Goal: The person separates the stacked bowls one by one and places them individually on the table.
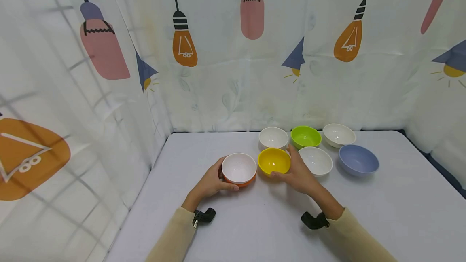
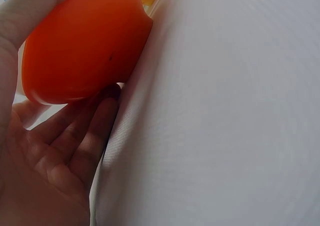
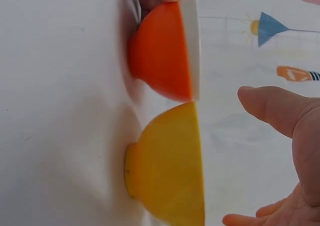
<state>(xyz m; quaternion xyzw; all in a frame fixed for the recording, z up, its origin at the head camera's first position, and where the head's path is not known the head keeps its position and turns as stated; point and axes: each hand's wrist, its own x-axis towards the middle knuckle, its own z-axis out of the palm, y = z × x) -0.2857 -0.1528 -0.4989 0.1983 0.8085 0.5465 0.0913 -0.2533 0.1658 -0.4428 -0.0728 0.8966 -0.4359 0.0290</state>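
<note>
On the left of the bowl group in the head view, a white bowl [image 1: 239,167] sits nested in an orange bowl [image 1: 244,184]. My left hand [image 1: 208,182] holds this pair, thumb at the near side and fingers round the left. In the left wrist view the thumb lies along the orange wall, with fingers low by the table. Just to the right stands a yellow bowl [image 1: 274,161], upright. Around it my right hand [image 1: 299,176] is spread; the right wrist view shows thumb and fingers apart from the yellow rim.
Behind and to the right stand a white bowl [image 1: 273,138], a green bowl [image 1: 306,137], another white bowl [image 1: 339,135], a nearer white bowl [image 1: 316,161] and a wider blue bowl [image 1: 358,159]. A white-covered table [image 1: 255,229] meets a patterned curtain [image 1: 225,92].
</note>
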